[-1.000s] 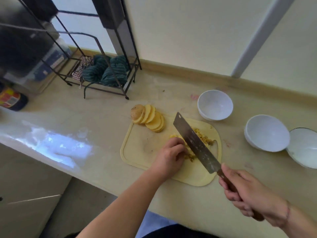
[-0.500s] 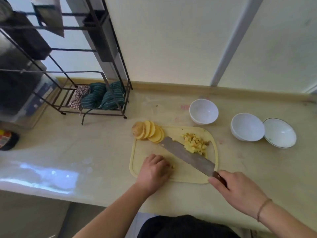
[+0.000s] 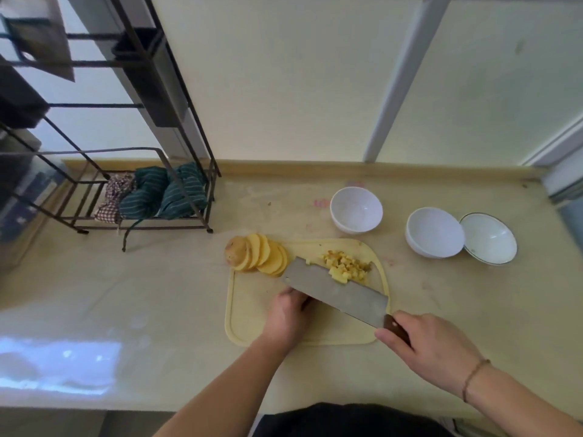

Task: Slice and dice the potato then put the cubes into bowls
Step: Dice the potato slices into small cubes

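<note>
A pale yellow plastic cutting board (image 3: 244,310) with rounded corners lies on the smooth cream bench (image 3: 157,285); the right hand (image 3: 432,348) grasps the dark wooden handle of a broad rectangular steel cleaver (image 3: 334,290), whose flat blade slants across the board from lower right to upper left. The left hand (image 3: 288,313) rests on the board beside the blade with fingers curled under; whether it holds anything I cannot tell, the fingertips being hidden by the blade. Small, irregular yellow potato cubes (image 3: 345,266) sit heaped at the board's far right corner, some touching the blade's flat; a fanned row of round potato slices (image 3: 263,255), ending in a brown-skinned end piece, overlaps the board's far left corner. Three glossy white round bowls stand beyond and right of the board: one near bowl (image 3: 356,209) just behind it; a second bowl (image 3: 435,231) touching a dark-rimmed bowl (image 3: 489,238). A black wire rack (image 3: 142,184) holds rumpled striped green cloths (image 3: 164,197).
</note>
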{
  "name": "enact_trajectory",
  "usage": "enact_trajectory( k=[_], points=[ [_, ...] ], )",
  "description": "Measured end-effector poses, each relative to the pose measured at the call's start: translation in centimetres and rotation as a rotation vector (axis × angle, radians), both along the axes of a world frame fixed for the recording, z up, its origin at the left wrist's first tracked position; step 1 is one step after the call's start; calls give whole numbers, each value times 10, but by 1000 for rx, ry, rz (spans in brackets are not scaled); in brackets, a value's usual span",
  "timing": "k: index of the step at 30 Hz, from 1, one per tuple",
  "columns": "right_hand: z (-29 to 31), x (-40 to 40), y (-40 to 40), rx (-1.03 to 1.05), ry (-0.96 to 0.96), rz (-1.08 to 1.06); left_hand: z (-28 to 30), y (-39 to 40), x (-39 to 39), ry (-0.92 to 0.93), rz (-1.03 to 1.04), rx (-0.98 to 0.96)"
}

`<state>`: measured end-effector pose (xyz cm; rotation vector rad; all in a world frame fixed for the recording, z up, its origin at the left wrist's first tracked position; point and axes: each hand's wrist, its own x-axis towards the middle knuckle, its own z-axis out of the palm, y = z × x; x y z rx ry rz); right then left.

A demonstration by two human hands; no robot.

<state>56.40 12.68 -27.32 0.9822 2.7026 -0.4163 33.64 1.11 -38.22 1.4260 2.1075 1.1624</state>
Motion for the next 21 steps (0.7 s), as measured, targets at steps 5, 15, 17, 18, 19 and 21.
enact_trajectory(
  k=[5,15,17,18,19,21],
  points=[
    [-1,7,9,65,-31,46,11,-42,-21,6,163,96],
    [-2,22,14,73,-80,112,58,11,-14,-103,103,110],
    [-2,24,14,65,-73,121,59,24,-10,-65,49,19],
    [-2,24,14,64,-66,123,59,30,-9,-58,30,-38],
    [-2,25,14,64,-60,122,58,34,-8,-61,15,-91],
    [-2,26,14,63,-48,120,56,38,-7,-48,9,-152]
  ],
)
